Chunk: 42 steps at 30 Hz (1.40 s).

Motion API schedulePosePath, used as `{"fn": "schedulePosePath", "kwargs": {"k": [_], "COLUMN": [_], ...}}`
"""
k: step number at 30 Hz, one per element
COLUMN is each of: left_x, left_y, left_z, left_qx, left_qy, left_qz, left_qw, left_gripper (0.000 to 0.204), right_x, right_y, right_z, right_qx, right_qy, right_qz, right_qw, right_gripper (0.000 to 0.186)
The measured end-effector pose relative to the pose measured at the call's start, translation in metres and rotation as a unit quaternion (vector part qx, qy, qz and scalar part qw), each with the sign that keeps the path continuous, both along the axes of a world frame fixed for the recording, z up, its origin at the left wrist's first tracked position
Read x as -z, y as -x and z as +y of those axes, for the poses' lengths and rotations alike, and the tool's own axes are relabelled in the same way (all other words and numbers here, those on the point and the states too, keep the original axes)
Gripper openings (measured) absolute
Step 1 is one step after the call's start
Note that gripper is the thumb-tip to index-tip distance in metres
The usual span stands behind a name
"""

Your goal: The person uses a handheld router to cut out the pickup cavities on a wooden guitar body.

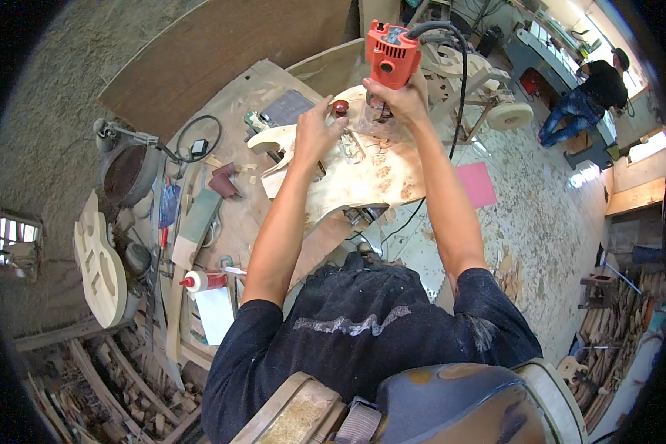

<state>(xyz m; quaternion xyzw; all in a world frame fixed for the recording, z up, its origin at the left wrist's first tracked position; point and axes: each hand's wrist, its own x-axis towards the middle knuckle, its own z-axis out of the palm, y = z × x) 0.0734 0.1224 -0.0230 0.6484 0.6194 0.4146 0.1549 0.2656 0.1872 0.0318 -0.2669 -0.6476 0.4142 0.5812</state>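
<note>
A pale, figured wooden guitar body (381, 177) lies on the workbench (251, 81). My right hand (407, 103) is wrapped round the lower housing of an orange corded router (392, 59), upright over the body on a clear base. My left hand (317, 129) is just left of the router's red knob (340, 107), fingers curved but apart; whether they touch it is unclear. A dark metal clamp or tool (255, 120) sits at the body's left.
Sanding sleeves (222, 181), a glue bottle (203, 280) and a ring lamp (126, 174) are on the left, beside another guitar body (100, 274). A curved plywood sheet (200, 52) stands behind. At the upper right a person (588, 103) is at a long machine.
</note>
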Motion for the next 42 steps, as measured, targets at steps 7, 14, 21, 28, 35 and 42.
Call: {"fn": "schedulePosePath", "kwargs": {"k": [7,14,21,28,35,42], "left_x": [-0.002,-0.003,-0.014,-0.008,-0.005,-0.009], "left_y": [0.011,0.022,0.024,0.031,0.031,0.031], "left_z": [0.002,0.0,-0.007,-0.005,-0.003,-0.007], "left_qx": [0.004,0.013,0.012,-0.006,-0.016,0.004], "left_qy": [0.046,0.079,0.098,0.096,0.091,0.086], "left_qz": [-0.043,-0.06,-0.082,-0.071,-0.073,-0.099], "left_qw": [0.998,0.995,0.992,0.993,0.993,0.991], "left_gripper": [0.071,0.076,0.08,0.081,0.075,0.062], "right_x": [0.005,-0.004,0.012,0.0,0.003,0.008], "right_y": [0.006,0.015,0.016,0.023,0.025,0.028], "right_z": [-0.002,-0.012,0.0,-0.005,0.002,0.008], "right_qx": [-0.01,0.0,0.013,-0.002,-0.049,0.004], "right_qy": [0.087,0.039,0.068,-0.018,0.033,0.0], "right_qz": [-0.004,0.001,-0.003,0.0,0.035,-0.034], "right_qw": [0.996,0.999,0.998,1.0,0.998,0.999], "right_gripper": [0.033,0.044,0.06,0.056,0.062,0.07]}}
